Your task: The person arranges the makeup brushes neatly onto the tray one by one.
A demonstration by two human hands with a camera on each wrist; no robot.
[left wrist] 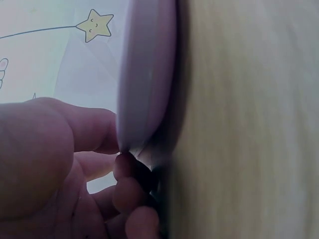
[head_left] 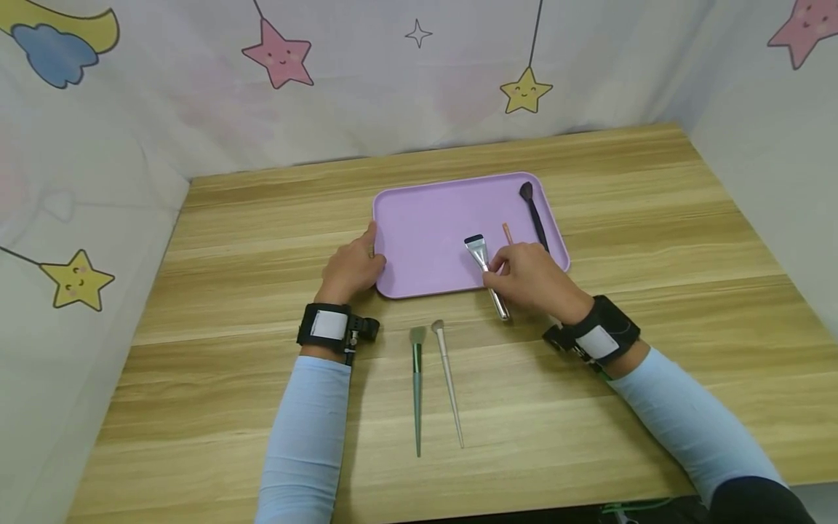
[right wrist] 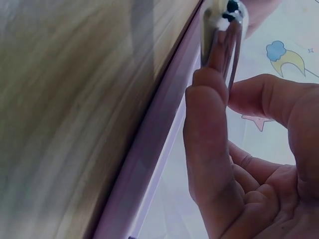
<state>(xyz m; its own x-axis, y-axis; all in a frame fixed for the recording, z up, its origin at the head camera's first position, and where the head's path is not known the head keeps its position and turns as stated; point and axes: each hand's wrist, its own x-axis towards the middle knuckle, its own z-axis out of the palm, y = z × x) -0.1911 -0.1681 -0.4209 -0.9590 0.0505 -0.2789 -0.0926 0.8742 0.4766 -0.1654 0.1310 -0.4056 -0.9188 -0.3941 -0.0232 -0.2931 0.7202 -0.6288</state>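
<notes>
A lilac tray [head_left: 425, 233] lies on the table, and my left hand [head_left: 352, 268] grips its left rim between thumb and fingers. In the left wrist view the tray's edge [left wrist: 144, 74] meets the thumb and fingertips. My right hand [head_left: 533, 276] pinches the silver handle of a flat makeup brush [head_left: 479, 251] over the tray's front rim, dark bristles pointing away. The shiny handle [right wrist: 227, 45] shows between thumb and finger in the right wrist view. On the tray's right side lie a black makeup brush [head_left: 536, 218] and a thin orange-tipped stick [head_left: 507, 233], partly hidden by the right hand.
Two more makeup brushes lie on the table before the tray: a green one [head_left: 417, 386] and a pale one [head_left: 449, 378], side by side. Behind the wooden table [head_left: 262, 240] hangs a white curtain [head_left: 366, 94] printed with stars.
</notes>
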